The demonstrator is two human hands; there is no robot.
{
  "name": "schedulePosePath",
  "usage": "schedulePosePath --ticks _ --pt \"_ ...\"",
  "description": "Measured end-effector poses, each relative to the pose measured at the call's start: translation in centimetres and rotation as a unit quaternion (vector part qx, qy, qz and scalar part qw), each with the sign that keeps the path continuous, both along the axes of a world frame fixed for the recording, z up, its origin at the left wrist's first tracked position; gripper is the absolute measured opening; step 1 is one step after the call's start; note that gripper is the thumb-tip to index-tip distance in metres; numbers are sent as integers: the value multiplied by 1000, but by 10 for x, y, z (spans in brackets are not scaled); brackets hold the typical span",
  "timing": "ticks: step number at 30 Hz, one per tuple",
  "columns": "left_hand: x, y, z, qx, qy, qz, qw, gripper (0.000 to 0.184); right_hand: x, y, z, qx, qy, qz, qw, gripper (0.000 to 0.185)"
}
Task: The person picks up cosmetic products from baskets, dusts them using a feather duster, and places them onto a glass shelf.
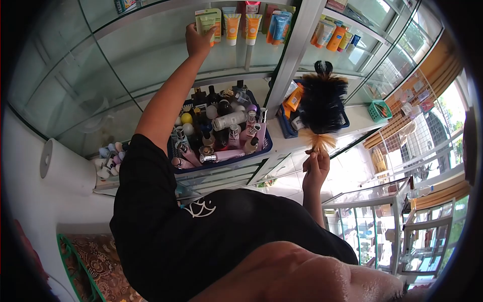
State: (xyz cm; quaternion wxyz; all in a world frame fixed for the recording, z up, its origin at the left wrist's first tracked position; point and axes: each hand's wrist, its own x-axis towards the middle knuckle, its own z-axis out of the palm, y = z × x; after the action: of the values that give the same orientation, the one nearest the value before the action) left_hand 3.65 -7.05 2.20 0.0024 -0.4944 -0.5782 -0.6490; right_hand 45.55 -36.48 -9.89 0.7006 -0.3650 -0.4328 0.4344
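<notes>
My left hand [199, 41] is raised to the upper glass shelf, its fingers closed round a pale green tube [206, 26] at the left end of a row. Right beside it stand two orange-and-white tubes [231, 29], with blue tubes [278, 27] farther along. Lower on the right, my right hand [317, 165] grips a feather duster [323, 103] by its handle. The duster's dark feathers point up and partly cover a dark blue basket [288, 127] of packets. Most of its handle is hidden in my fingers.
Below the shelf, a dark basket [266, 149] packed with bottles sits on a ledge. A metal post [293, 48] divides the cabinet. More tubes [327, 33] stand on the right shelf. A small green basket [380, 111] is near the wire rack [410, 108]; a glass showcase [362, 204] stands lower right.
</notes>
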Motion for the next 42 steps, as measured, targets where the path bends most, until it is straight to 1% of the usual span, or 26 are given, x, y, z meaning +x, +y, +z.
schedulePosePath --ticks 4,7,8,11,12,14,16,19,20,22,23,25,27,28,29,30,32,34,35,38,41,42 --pt "-3 1 -3 15 24 7 1000 73 9 -7 -1 0 4 -21 1000 26" --pt "3 -8 5 61 68 97 991 76 15 -13 -3 -8 10 -40 999 25" --pt "6 -13 7 70 52 103 991 68 16 -14 -2 -17 11 -49 999 24" --pt "0 -16 11 152 150 189 959 58 18 -20 -1 -22 19 -69 997 24" --pt "1 -19 13 179 169 171 954 48 21 -22 -1 -18 17 -71 997 24" --pt "5 -27 23 303 226 121 918 46 23 -27 1 -16 28 -92 995 24" --pt "20 -35 34 418 276 75 862 48 33 -33 1 -19 28 -108 994 27" --pt "78 -76 40 463 362 -1 809 40 52 -43 2 -11 11 -108 994 31" --pt "101 -89 39 468 400 -49 787 36 57 -44 3 -9 15 -109 994 33" --pt "146 -113 34 404 482 -181 756 27 63 -48 4 -7 25 -108 994 35" --pt "169 -120 30 331 522 -264 740 23 65 -51 4 -9 29 -106 994 36" --pt "231 -126 30 426 488 -347 678 21 69 -53 7 -7 37 -105 994 38" --pt "285 -127 13 250 545 -372 708 25 71 -57 7 -7 53 -114 992 38" --pt "307 -123 3 98 546 -364 748 31 74 -59 6 -9 52 -115 992 38" --pt "326 -116 -6 -57 535 -345 769 37 77 -60 5 -10 50 -115 992 38" --pt "339 -107 -18 -210 510 -316 772 43 80 -62 2 -11 50 -112 992 39" --pt "351 -74 -49 -216 576 -201 762 49 86 -65 -3 -14 58 -113 992 39" --pt "353 -36 -87 -252 542 -179 781 55 91 -67 -9 -11 64 -108 992 39" --pt "354 -23 -96 -269 525 -167 790 58 94 -69 -10 -13 44 -102 994 36" --pt "359 -10 -98 -424 582 -166 674 69 101 -72 -15 -15 30 -100 994 37" --pt "361 -11 -97 -487 576 -165 636 79 105 -74 -15 -18 40 -103 994 36" --pt "363 -8 -101 -504 556 -154 643 81 106 -75 -15 -18 41 -104 994 36"
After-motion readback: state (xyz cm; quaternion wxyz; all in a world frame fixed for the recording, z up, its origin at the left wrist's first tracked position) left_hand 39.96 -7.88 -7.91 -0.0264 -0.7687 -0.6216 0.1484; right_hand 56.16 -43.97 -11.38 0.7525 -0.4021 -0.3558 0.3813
